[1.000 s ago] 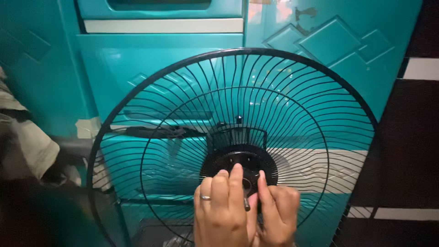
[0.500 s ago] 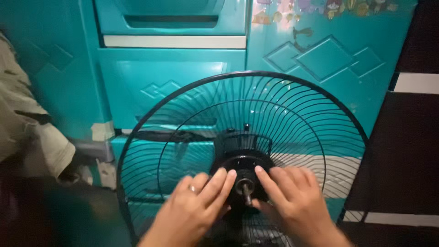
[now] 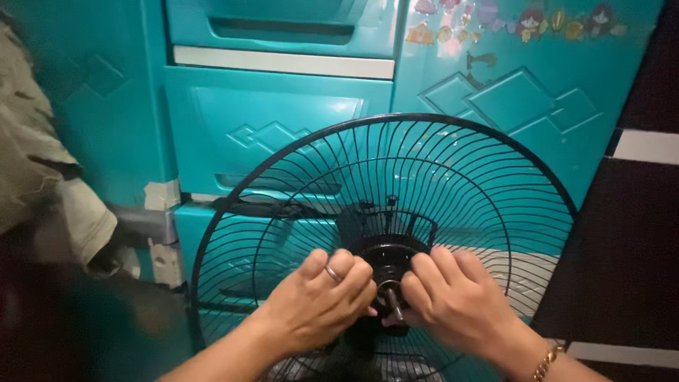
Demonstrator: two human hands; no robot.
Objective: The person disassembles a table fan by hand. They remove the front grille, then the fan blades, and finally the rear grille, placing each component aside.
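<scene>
A round black wire fan guard (image 3: pixel 453 184) stands upright in front of me, fixed around a black motor hub (image 3: pixel 387 256) with a metal shaft (image 3: pixel 393 305) sticking out toward me. My left hand (image 3: pixel 322 301), with a ring on one finger, curls its fingers against the left side of the hub. On the right side of the hub my right hand (image 3: pixel 456 301), with a gold bracelet at the wrist, does the same. Both hands grip a black ring around the shaft, which is mostly hidden under the fingers.
A teal plastic drawer cabinet (image 3: pixel 283 120) with diamond relief and cartoon stickers (image 3: pixel 523 18) stands right behind the fan. Pale cloth (image 3: pixel 42 184) hangs at the left. A dark wall with white stripes (image 3: pixel 643 212) is at the right.
My hands have closed in on the hub from flat, spread fingers to curled fingers gripping around the shaft. The view has shifted slightly, showing more of my forearms.
</scene>
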